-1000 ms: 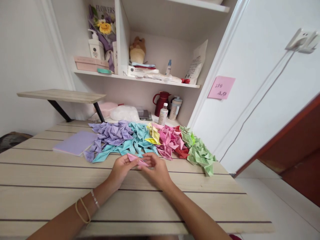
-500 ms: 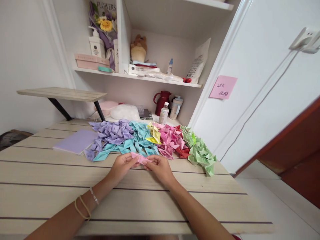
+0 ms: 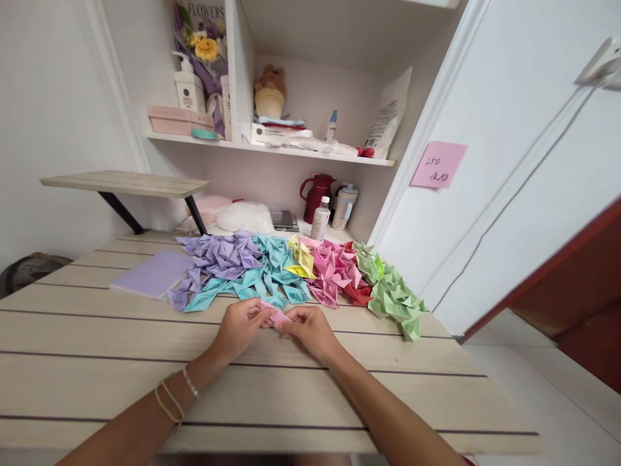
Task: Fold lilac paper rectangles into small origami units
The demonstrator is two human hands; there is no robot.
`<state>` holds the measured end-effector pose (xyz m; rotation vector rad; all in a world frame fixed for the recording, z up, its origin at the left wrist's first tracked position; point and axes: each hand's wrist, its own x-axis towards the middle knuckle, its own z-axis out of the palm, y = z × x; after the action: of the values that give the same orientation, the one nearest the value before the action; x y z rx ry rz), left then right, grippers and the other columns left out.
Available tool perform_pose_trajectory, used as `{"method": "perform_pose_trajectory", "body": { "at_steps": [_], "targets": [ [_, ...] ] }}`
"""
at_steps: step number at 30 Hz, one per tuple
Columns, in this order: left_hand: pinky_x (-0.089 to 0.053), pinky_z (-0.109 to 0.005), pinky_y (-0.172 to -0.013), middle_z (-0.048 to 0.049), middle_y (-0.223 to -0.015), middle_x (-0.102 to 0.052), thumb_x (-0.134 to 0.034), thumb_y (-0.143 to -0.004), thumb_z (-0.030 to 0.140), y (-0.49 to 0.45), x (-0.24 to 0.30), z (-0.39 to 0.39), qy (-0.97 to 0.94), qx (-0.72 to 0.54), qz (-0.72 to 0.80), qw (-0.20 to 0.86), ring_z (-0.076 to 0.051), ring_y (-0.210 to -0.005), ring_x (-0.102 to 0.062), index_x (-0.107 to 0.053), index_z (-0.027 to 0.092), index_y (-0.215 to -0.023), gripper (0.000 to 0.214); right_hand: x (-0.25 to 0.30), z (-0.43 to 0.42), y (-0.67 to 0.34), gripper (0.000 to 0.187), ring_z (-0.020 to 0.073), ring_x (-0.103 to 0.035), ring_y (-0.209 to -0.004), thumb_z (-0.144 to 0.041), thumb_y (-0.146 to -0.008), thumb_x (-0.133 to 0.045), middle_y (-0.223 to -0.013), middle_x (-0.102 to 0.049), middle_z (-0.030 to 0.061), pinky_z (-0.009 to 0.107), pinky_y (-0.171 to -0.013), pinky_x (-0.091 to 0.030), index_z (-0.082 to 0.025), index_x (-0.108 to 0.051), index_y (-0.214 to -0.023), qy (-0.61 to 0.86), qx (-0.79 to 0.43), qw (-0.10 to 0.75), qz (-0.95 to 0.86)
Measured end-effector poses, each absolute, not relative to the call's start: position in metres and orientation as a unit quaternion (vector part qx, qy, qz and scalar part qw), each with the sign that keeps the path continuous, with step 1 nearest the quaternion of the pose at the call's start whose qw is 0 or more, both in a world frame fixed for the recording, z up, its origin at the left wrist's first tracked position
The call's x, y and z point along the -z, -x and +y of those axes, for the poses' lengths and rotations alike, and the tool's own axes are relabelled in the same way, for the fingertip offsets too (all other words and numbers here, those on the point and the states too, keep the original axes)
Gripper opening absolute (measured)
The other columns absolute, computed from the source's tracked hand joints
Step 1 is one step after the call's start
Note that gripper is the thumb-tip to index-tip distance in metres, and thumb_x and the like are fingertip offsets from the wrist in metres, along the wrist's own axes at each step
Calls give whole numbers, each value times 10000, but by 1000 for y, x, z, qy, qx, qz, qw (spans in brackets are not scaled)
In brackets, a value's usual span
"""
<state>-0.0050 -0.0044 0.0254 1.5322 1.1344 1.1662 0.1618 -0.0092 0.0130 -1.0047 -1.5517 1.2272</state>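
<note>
A small folded piece of pink paper (image 3: pixel 275 313) is held between both hands, a little above the wooden table. My left hand (image 3: pixel 241 325) pinches its left end between thumb and fingers. At its right end my right hand (image 3: pixel 309 329) grips it the same way. Fingers cover much of the paper, so its exact fold is hidden. Just beyond the hands lie heaps of folded paper pieces: purple (image 3: pixel 228 251), blue (image 3: pixel 272 265), yellow (image 3: pixel 303 257), pink (image 3: pixel 334 268) and green (image 3: pixel 395 294).
A stack of purple paper sheets (image 3: pixel 151 274) lies on the slatted table (image 3: pixel 242 395) at the left. Behind it stands a small raised shelf (image 3: pixel 126 184) on black legs. A clear bottle (image 3: pixel 320 220), a dark red jug (image 3: pixel 317 197) and a tumbler (image 3: pixel 344 208) stand at the back.
My hands have drawn slightly closer together around the pink paper, which now tilts more steeply down to the right. The whole view has shifted slightly.
</note>
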Motion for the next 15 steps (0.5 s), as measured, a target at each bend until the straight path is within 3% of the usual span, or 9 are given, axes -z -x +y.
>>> {"method": "perform_pose_trajectory", "body": {
  "at_steps": [4, 8, 11, 15],
  "targets": [
    [-516, -287, -664, -53, -717, -690, -623, -676, 344, 7, -22, 0, -594, -479, 429, 483, -190, -698, -648, -638, 136, -767, 227, -13, -8, -162, 206, 140, -564, -569, -339, -652, -657, -640, -649, 13, 228, -535, -421, -149, -675, -731, 416, -454, 465, -636],
    [-515, -357, -740, -77, -890, -676, -618, -686, 349, 11, -18, 5, -541, -523, 410, 515, -208, -803, -651, -525, 148, -1060, 434, -12, -5, -165, 316, 177, -612, -647, -331, -708, -604, -743, -672, 23, 274, -592, -470, -188, -611, -989, 418, -424, 500, -629],
    [-507, -384, -770, -111, -1032, -637, -563, -735, 347, 12, -17, 5, -550, -520, 422, 499, -220, -874, -637, -407, 154, -1221, 546, -13, -3, -168, 229, 180, -610, -633, -323, -756, -555, -707, -670, 27, 286, -608, -467, -198, -620, -936, 440, -345, 504, -658],
    [-402, -396, -927, -109, -1185, -568, -470, -790, 335, 10, -19, 1, -655, -456, 448, 403, -238, -1073, -535, -508, 184, -1180, 419, -15, -3, -170, 123, 177, -601, -675, -293, -771, -566, -731, -669, 34, 281, -651, -445, -209, -654, -781, 439, -255, 472, -721]
  ]
}}
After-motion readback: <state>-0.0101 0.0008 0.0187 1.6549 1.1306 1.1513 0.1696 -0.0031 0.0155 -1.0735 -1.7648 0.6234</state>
